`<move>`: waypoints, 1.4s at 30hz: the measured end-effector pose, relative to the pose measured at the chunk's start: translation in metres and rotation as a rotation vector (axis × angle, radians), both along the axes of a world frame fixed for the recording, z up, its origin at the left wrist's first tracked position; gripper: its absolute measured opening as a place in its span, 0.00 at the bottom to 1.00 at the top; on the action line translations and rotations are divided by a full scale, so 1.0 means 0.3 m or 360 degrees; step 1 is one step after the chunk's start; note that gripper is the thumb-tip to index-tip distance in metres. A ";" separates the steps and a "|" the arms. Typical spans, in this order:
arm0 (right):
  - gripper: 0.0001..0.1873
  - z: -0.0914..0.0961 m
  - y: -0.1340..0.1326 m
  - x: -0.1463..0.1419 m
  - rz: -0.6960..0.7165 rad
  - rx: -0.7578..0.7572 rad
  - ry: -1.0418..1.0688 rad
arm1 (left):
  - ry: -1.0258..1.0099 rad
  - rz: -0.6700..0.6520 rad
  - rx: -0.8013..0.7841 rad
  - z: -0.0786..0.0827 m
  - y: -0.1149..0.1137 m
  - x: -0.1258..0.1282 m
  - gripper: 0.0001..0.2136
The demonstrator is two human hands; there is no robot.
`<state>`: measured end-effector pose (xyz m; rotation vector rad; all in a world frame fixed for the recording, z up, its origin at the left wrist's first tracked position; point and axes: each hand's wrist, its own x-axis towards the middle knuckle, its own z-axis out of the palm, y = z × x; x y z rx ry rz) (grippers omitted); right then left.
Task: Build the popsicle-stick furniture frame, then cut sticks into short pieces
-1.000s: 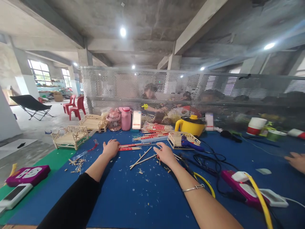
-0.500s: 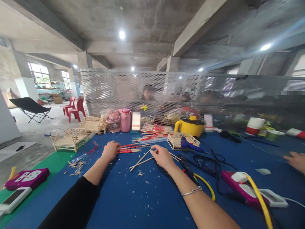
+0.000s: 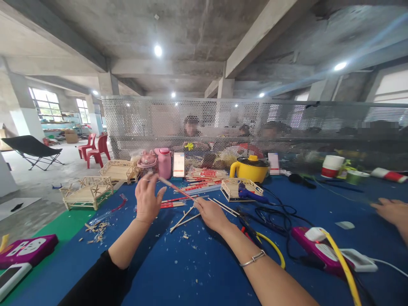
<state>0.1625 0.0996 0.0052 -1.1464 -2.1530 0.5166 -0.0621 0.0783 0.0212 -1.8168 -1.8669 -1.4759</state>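
My left hand (image 3: 146,199) is raised off the blue table (image 3: 178,263), fingers partly spread, pinching one end of a thin red-and-white wrapped chopstick pack (image 3: 177,190). My right hand (image 3: 208,212) grips the other end, low over the cloth. Bare wooden sticks (image 3: 185,219) lie crossed on the table just below both hands. More red wrapped packs (image 3: 204,175) are piled farther back. A small stick-built tray (image 3: 234,189) stands beyond my right hand with a blue glue gun (image 3: 250,193) resting on it.
Stick-built miniature beds (image 3: 87,193) stand at the left. A yellow pot (image 3: 250,169) and pink bottles (image 3: 164,163) sit at the back by a perforated screen. Black cables (image 3: 280,212), a purple power strip (image 3: 318,248) and a yellow cord lie right. Another person's hand (image 3: 390,210) rests at far right.
My left hand lifted off the table, bringing up a wrapped chopstick pack. My right hand shifted left and took hold of its other end. The view tilted slightly.
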 end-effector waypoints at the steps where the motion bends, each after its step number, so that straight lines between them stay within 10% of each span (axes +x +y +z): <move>1: 0.16 -0.002 -0.008 -0.010 0.0062 -0.0089 0.0056 | -0.0274 0.0064 0.0039 0.006 0.003 0.010 0.21; 6: 0.22 -0.028 -0.076 -0.110 0.0414 -0.0617 0.0326 | -0.1517 -0.0864 -0.0253 0.019 0.005 0.089 0.22; 9: 0.23 -0.038 -0.118 -0.174 0.0490 -0.0782 0.0530 | -0.1726 -0.1016 -0.0302 0.001 -0.016 0.155 0.19; 16: 0.22 0.011 -0.089 -0.131 0.0463 -0.0807 0.0679 | -0.1297 -0.1153 -0.0519 -0.035 -0.045 0.217 0.20; 24: 0.19 0.073 0.000 -0.001 0.0069 -0.0704 0.1249 | -0.0035 -0.1128 -0.0728 -0.022 -0.067 0.153 0.19; 31: 0.17 0.061 0.057 0.002 -0.0355 -0.0569 0.1614 | 0.0478 -0.0773 -0.0733 0.011 -0.051 0.127 0.19; 34: 0.18 0.082 0.089 0.079 -0.0553 -0.0547 0.1569 | 0.0473 -0.0268 -0.0879 0.015 -0.024 0.039 0.18; 42: 0.19 -0.011 0.108 0.101 -0.0590 -0.0955 0.0577 | 0.0247 0.0553 -0.1090 -0.084 0.040 -0.202 0.21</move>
